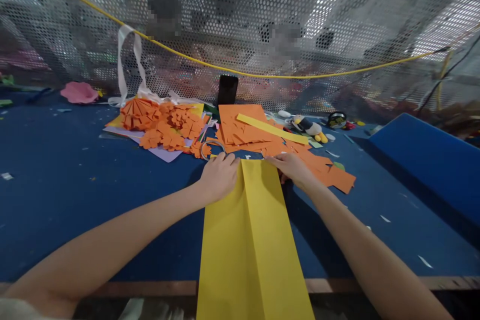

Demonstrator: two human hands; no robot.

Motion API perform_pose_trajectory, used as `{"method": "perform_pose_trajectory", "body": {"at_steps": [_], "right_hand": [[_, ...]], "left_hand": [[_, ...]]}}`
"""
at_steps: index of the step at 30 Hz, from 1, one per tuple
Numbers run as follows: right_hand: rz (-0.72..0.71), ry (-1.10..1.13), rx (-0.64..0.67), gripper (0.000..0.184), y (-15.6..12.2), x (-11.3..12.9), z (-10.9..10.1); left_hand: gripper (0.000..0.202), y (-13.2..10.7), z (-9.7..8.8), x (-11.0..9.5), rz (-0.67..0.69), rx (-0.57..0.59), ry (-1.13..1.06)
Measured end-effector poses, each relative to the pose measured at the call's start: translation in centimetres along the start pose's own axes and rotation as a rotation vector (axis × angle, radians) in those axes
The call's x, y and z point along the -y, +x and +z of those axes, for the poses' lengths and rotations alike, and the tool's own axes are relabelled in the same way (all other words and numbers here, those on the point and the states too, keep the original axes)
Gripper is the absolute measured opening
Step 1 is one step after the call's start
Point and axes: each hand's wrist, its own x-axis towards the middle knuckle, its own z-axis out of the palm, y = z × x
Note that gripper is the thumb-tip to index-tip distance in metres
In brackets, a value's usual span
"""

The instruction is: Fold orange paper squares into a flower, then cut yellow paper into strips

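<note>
A long yellow paper sheet (255, 240) lies on the blue table (75, 185), creased lengthwise down its middle and hanging over the near edge. My left hand (219, 176) rests curled on its far left corner, fingers pressed on the paper. At the far right corner my right hand (290, 167) pinches the sheet's top edge. Just beyond the left hand lie scissors (210, 149), untouched.
Orange paper scraps (247, 132) with a yellow strip (273, 130) lie behind the sheet. Folded orange paper flowers (161, 122) sit at the back left, a pink one (79, 92) farther left. A black phone (227, 90) leans on the mesh screen. A blue box (431, 160) stands right.
</note>
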Motion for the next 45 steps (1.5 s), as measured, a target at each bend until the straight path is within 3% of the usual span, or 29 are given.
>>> {"method": "perform_pose_trajectory", "body": {"at_steps": [20, 30, 34, 38, 42, 45], "right_hand": [[-0.075, 0.034, 0.040, 0.038, 0.4, -1.4, -0.1], [-0.091, 0.088, 0.075, 0.036, 0.0, -1.6, -0.6], [-0.165, 0.146, 0.061, 0.038, -0.6, -1.3, -0.8], [-0.306, 0.215, -0.063, 0.044, -0.7, -0.6, -0.8], [-0.413, 0.261, -0.165, 0.047, -0.5, 0.1, -0.8], [-0.451, 0.286, -0.195, 0.046, -0.7, 0.7, -0.7]], "left_hand": [[0.042, 0.2, 0.1, 0.0, 0.019, -0.004, -0.004], [0.041, 0.1, 0.3, -0.2, -0.029, -0.019, -0.130], [0.038, 0.2, -0.1, 0.2, -0.116, -0.061, -0.257], [0.050, 1.2, -1.5, 2.4, -0.243, -0.120, -0.464], [0.054, 2.0, -3.0, 5.1, -0.347, -0.049, -0.811], [0.059, 2.2, -3.3, 5.7, -0.453, -0.031, -1.078]]}}
